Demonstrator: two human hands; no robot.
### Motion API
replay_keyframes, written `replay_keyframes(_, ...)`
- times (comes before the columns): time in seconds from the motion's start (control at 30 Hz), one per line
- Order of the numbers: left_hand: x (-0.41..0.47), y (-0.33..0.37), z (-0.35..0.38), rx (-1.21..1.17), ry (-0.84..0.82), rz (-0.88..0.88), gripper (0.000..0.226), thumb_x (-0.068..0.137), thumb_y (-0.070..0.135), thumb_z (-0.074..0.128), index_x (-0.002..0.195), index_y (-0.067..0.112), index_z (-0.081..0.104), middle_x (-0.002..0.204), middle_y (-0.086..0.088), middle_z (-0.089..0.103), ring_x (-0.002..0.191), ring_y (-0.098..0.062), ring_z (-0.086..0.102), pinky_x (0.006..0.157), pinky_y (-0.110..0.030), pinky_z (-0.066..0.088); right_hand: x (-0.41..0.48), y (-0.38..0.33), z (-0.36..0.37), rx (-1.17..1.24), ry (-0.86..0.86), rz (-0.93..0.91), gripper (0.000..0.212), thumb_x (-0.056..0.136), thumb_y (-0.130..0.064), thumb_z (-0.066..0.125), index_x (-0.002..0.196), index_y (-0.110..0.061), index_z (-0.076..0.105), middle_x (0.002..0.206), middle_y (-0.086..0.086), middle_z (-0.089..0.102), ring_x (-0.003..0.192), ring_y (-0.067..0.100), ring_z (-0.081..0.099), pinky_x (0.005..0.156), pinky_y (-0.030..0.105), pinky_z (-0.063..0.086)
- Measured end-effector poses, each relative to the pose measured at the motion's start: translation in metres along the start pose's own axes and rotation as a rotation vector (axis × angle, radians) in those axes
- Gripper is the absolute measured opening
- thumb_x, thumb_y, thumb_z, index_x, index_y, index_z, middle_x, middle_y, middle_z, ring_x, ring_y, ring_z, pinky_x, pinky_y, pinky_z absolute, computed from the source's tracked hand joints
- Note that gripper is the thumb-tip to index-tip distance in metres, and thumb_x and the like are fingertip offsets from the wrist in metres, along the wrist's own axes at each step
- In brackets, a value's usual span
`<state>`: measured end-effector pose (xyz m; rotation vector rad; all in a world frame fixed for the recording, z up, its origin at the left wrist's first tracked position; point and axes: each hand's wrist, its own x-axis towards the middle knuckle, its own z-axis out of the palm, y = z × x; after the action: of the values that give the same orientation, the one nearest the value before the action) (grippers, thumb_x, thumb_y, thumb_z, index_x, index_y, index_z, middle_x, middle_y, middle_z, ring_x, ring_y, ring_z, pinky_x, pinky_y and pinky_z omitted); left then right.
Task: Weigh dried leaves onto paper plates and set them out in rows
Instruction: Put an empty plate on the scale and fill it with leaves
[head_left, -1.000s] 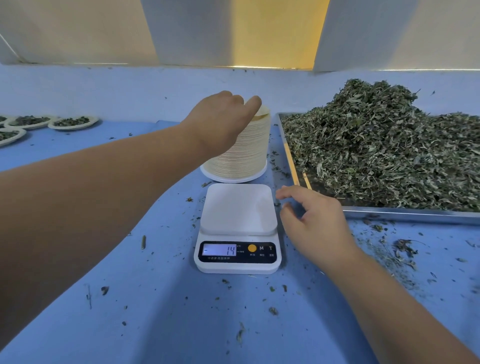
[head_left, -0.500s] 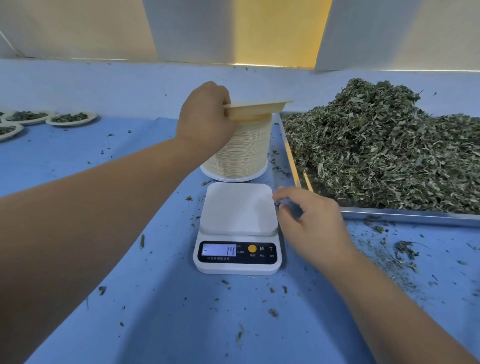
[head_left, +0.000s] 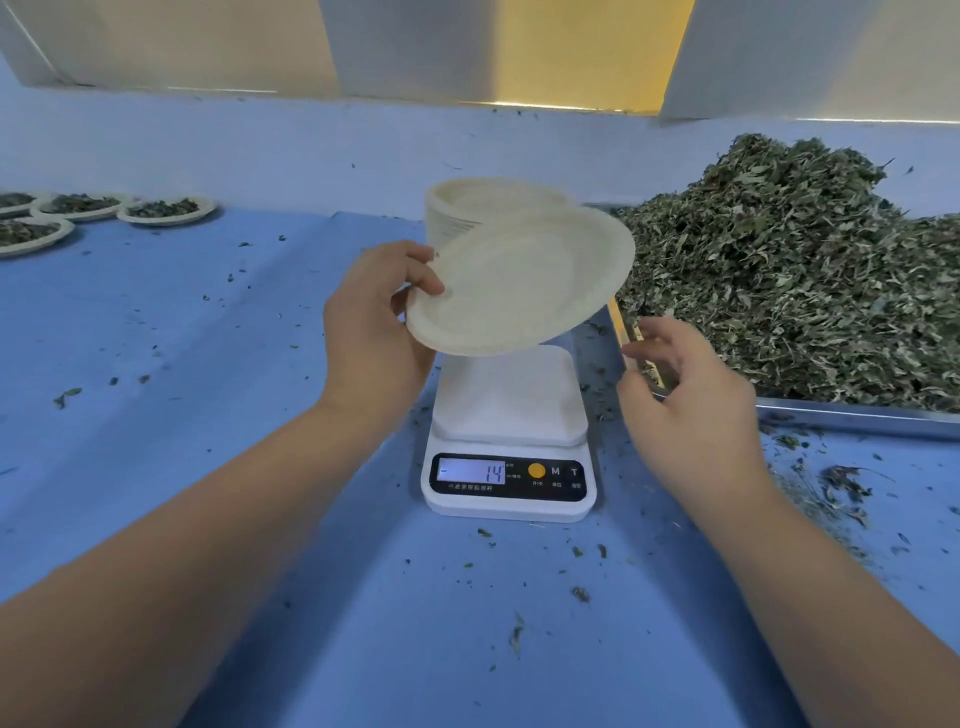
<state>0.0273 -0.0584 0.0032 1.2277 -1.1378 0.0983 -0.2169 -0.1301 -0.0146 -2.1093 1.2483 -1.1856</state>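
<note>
Above the scale (head_left: 509, 415), our left hand (head_left: 374, 332) pinches a paper plate (head_left: 524, 286) by its left rim, tilted and clear of the platform; the display reads 14. Our right hand (head_left: 685, 395) hangs loose and empty just beside the scale, at the edge of the tray (head_left: 857, 418) heaped with dried leaves (head_left: 805, 270). Behind stands the plate stack (head_left: 457, 213); filled plates (head_left: 166, 210) lie far left on the blue surface (head_left: 208, 364).

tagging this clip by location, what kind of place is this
Probably a small herb or tea portioning bench: a metal tray heaped with dried leaves, a digital scale on a blue table cover, and filled paper plates set out at far left.
</note>
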Motion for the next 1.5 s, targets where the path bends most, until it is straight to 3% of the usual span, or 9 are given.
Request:
replay_keyframes(0.17,-0.027,-0.018,-0.018,0.129,-0.075,0.031,0.033,0.072,-0.008,0.063,0.090,0.020,0.068,0.114,0.003,0.067,0.110,0.000,0.062,0.087,-0.011,0.047,-0.004,-0.003,0.007,0.009,-0.047,-0.075,0.058,0.094,-0.022,0.066,0.148,-0.029,0.048,0.116,-0.029,0.059,0.089,-0.034,0.047,0.078,-0.008,0.032)
replay_keyframes(0.33,-0.036,-0.021,-0.023,0.183,-0.153,-0.005,0.041,0.073,-0.019,0.067,0.093,0.017,0.072,0.112,0.014,0.066,0.106,0.012,0.059,0.086,-0.010,0.047,-0.014,-0.015,0.011,-0.011,-0.100,-0.179,0.043,0.092,-0.017,0.068,0.125,-0.044,0.065,0.095,-0.012,0.074,0.081,0.006,0.062,0.067,0.006,0.042)
replay_keyframes(0.43,-0.037,-0.020,-0.024,0.114,-0.174,-0.174,0.044,0.082,-0.010,0.069,0.093,0.033,0.070,0.101,0.023,0.071,0.101,0.005,0.066,0.089,-0.017,0.053,-0.016,-0.018,0.011,-0.023,-0.099,-0.135,0.044,0.092,-0.016,0.068,0.126,-0.044,0.065,0.080,-0.038,0.062,0.081,0.011,0.062,0.064,0.002,0.042)
replay_keyframes(0.7,-0.030,-0.026,-0.024,0.059,-0.222,-0.388,0.048,0.088,-0.001,0.071,0.119,0.035,0.061,0.097,0.035,0.069,0.095,0.006,0.070,0.084,-0.011,0.054,-0.007,-0.012,0.015,-0.224,-0.262,-0.189,0.053,0.098,-0.007,0.053,0.149,-0.018,0.048,0.147,0.000,0.055,0.140,0.013,0.040,0.118,0.031,0.026)
replay_keyframes(0.9,-0.026,-0.035,-0.026,0.341,-0.282,-0.379,0.035,0.091,0.000,0.060,0.120,0.018,0.068,0.107,0.006,0.074,0.100,-0.009,0.070,0.095,-0.032,0.056,-0.001,-0.007,0.014,-0.292,-0.326,-0.153,0.053,0.103,-0.004,0.041,0.155,-0.016,0.039,0.158,0.007,0.042,0.152,0.012,0.022,0.125,0.038,0.015)
replay_keyframes(1.07,-0.023,-0.040,-0.032,0.286,-0.223,-0.529,0.047,0.091,0.000,0.059,0.132,0.021,0.063,0.115,0.018,0.068,0.081,0.029,0.057,0.065,0.001,0.043,-0.005,-0.009,0.005,-0.244,-0.261,-0.119,0.052,0.103,-0.003,0.043,0.153,-0.016,0.042,0.153,0.009,0.049,0.143,0.027,0.040,0.115,0.037,0.035)
replay_keyframes(1.2,-0.023,-0.041,-0.034,0.245,-0.209,-0.568,0.045,0.093,-0.005,0.052,0.127,0.020,0.068,0.107,0.028,0.065,0.083,0.031,0.056,0.068,-0.001,0.044,-0.005,-0.010,0.000,-0.189,-0.247,-0.060,0.051,0.104,-0.008,0.042,0.153,-0.020,0.044,0.107,0.011,0.060,0.071,-0.009,0.048,0.073,0.015,0.039)
replay_keyframes(1.3,-0.027,-0.035,-0.032,0.246,-0.274,-0.517,0.053,0.090,-0.008,0.047,0.117,0.029,0.073,0.098,0.033,0.069,0.093,0.025,0.061,0.080,-0.002,0.046,-0.006,-0.007,0.001,-0.160,-0.248,-0.049,0.050,0.104,-0.007,0.042,0.153,-0.019,0.044,0.101,0.000,0.043,0.070,-0.010,0.025,0.082,0.027,0.031)
replay_keyframes(1.5,-0.030,-0.025,-0.034,0.251,-0.376,-0.419,0.061,0.089,-0.001,0.042,0.109,0.046,0.076,0.100,0.028,0.075,0.102,0.005,0.068,0.090,-0.024,0.054,-0.009,-0.014,-0.002,-0.176,-0.255,-0.037,0.052,0.101,-0.003,0.043,0.151,-0.018,0.046,0.113,0.021,0.065,0.071,0.010,0.037,0.076,0.025,0.032)
